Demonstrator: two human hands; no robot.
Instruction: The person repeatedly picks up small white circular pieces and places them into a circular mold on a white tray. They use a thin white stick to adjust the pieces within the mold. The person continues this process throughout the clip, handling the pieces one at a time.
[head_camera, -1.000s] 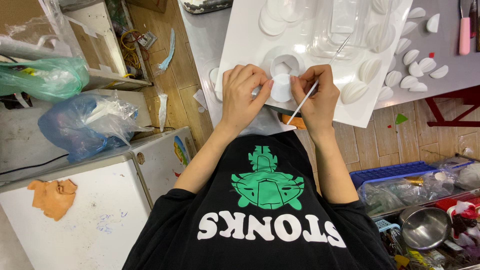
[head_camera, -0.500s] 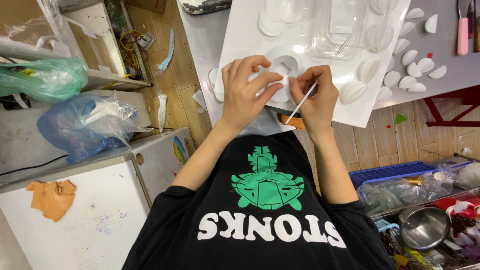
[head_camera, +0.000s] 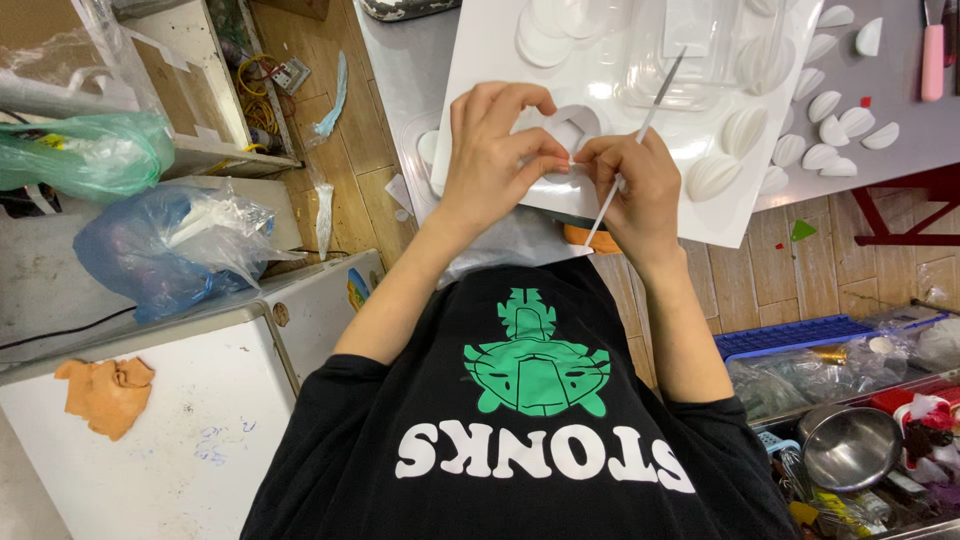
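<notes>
1. Left hand of mine pinches together on a white ring-shaped piece, pressing it onto the white board.
2. Right hand, just beside it, closes around a thin white stick whose tip points away from me.
3. Beyond my right hand, white shell-shaped pieces lie on the grey bench.

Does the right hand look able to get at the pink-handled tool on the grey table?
Probably yes: nothing blocks the way to the pink-handled tool, but the right hand holds a thin stick.
</notes>
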